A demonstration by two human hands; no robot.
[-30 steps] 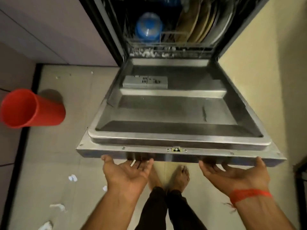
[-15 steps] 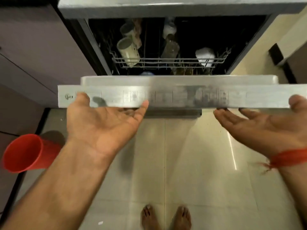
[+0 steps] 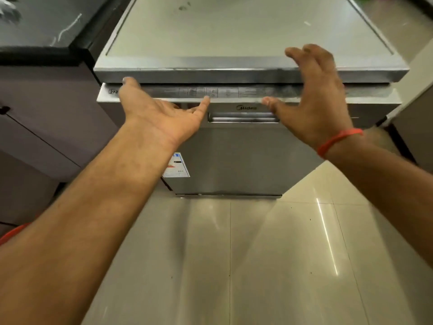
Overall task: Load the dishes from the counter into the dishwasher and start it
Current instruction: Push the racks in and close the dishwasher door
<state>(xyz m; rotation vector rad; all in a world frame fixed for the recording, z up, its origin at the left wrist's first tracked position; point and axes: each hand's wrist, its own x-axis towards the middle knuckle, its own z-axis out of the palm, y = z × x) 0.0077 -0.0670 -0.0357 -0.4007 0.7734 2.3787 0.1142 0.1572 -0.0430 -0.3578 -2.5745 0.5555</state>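
Door (image 3: 234, 158) now upright, nearly shut.

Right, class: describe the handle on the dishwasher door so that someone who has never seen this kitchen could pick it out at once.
Start at the steel dishwasher standing between the dark cabinets and the cream wall. Near the top of its door, under the control strip and the brand name, sits the handle. It is the only recessed horizontal slot on the flat door front, lying between the left hand and right hand.
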